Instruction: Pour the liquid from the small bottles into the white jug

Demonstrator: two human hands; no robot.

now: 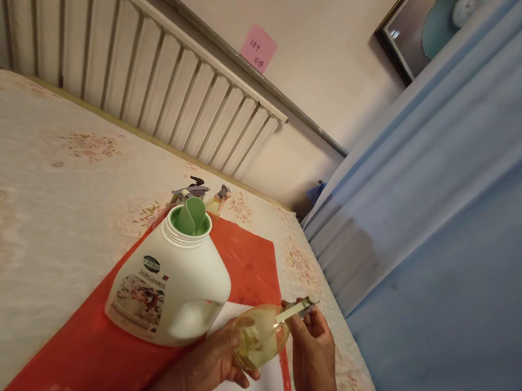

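Small bottle [260,335], yellowish liquid inside, held low centre of frame: left hand [215,362] grip wrapped round body, right hand [312,349] pinching its neck [297,308]. White jug [170,291] uncapped, green funnel [191,216] seated, on red cloth [246,268]. Spray heads [193,190] loose behind.

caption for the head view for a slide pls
Both hands, left hand and right hand, hold a small yellowish bottle beside an open white jug.

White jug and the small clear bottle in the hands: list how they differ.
The white jug is large and opaque; the small bottle is clear, showing yellowish liquid. The jug stands free on the red cloth; the bottle lies sideways between the left hand and right hand. The jug's mouth is uncapped, showing a green spout.
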